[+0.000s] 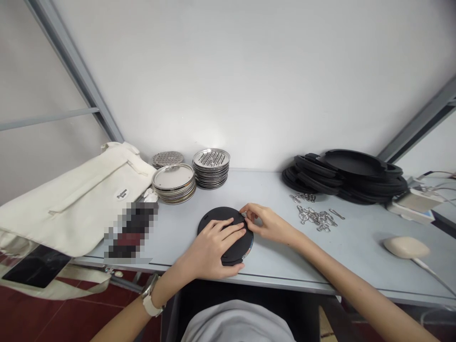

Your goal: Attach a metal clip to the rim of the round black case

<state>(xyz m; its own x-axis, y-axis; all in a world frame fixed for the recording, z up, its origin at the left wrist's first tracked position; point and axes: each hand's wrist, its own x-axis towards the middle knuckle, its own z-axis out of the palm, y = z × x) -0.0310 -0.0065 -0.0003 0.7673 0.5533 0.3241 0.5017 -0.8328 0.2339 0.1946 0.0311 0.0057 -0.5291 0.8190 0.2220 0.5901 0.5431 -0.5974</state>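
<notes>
A round black plastic disc (228, 216) lies on the table in front of me, with a thin shiny rim showing along its right edge. My left hand (219, 244) rests over it, fingers stretched out flat on its top and the thumb by its near edge. At the disc's upper right edge, my right hand (261, 221) is closed in a pinch around a small silvery metal piece (244, 214). The fingers cover most of that piece, so its exact shape is hidden.
Stacked round metal plates (174, 183) and grater-like discs (211, 166) stand at the back left beside a cream bag (81, 199). Black round covers (352, 171) pile up at back right, behind loose metal clasps (317, 216). A white corded device (406, 247) lies right.
</notes>
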